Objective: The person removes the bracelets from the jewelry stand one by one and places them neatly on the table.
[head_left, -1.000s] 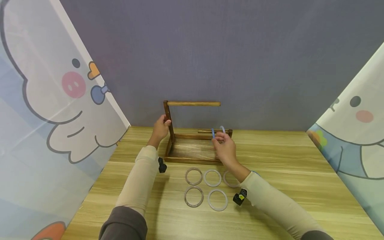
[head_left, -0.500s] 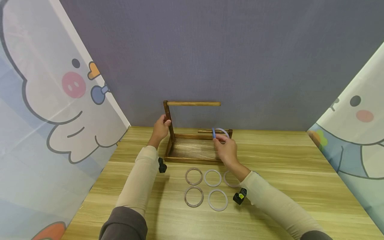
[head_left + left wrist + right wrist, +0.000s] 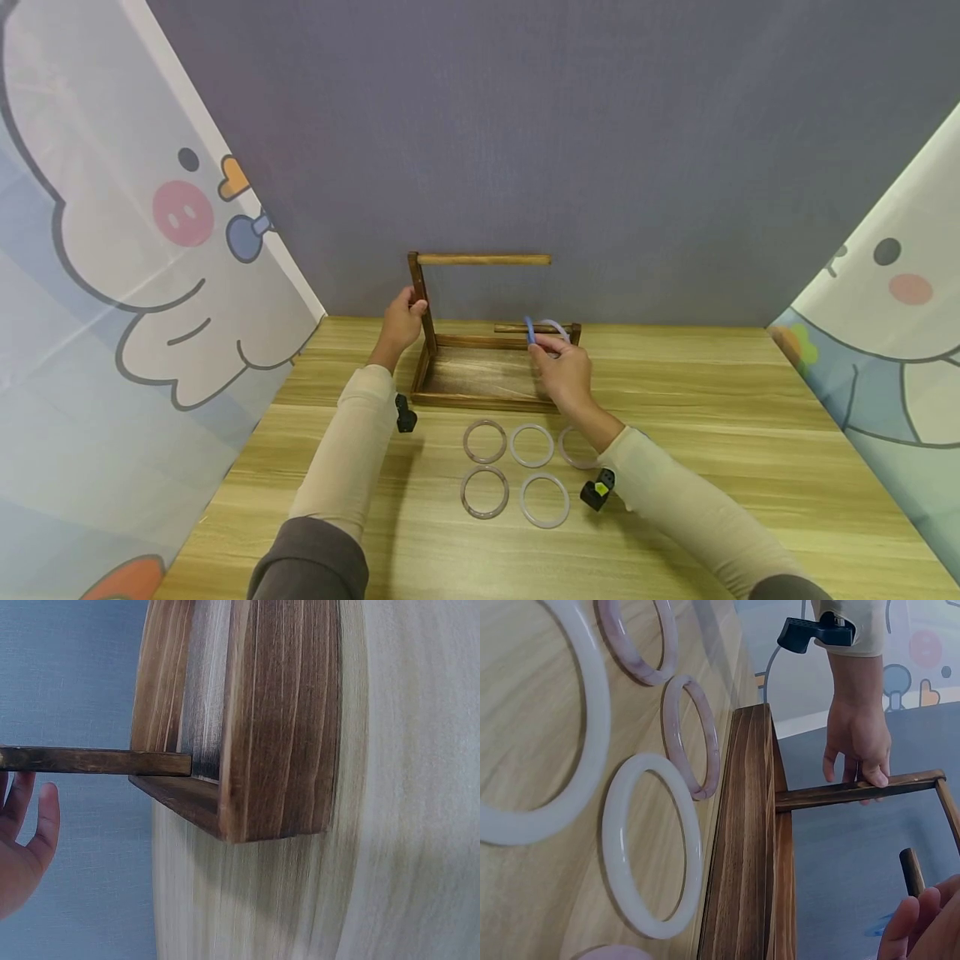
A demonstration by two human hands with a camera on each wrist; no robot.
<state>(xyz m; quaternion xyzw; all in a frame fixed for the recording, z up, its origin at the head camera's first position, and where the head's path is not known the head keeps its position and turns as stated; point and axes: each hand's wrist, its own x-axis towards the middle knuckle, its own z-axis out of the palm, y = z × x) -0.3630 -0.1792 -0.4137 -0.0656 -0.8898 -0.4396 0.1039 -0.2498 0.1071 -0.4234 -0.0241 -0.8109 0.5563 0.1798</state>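
Note:
A dark wooden bangle rack (image 3: 487, 402) has a tray base, a tall post with an upper bar, and a lower bar (image 3: 510, 328) at right. My left hand (image 3: 405, 321) grips the tall post, thumb on one side and fingers on the other, as the right wrist view shows. Between the thumb and fingers of my right hand (image 3: 564, 367) a blue bangle (image 3: 530, 327) is pinched upright, overlapping the lower bar. Behind these fingers, a pale lavender bangle (image 3: 558, 325) leans at the lower bar's right end; my hand hides its bottom.
Several bangles lie flat on the wooden table (image 3: 712, 400) in front of the rack, among them a white bangle (image 3: 544, 523) and a brownish-mauve bangle (image 3: 484, 515). A grey backdrop (image 3: 637, 167) rises behind the rack, and printed cartoon panels flank both sides.
The lavender bangle has tipped over toward the lower bar's right end. My right hand first shifted slightly right, then the blue bangle moved slightly left. My left hand has stayed on the post.

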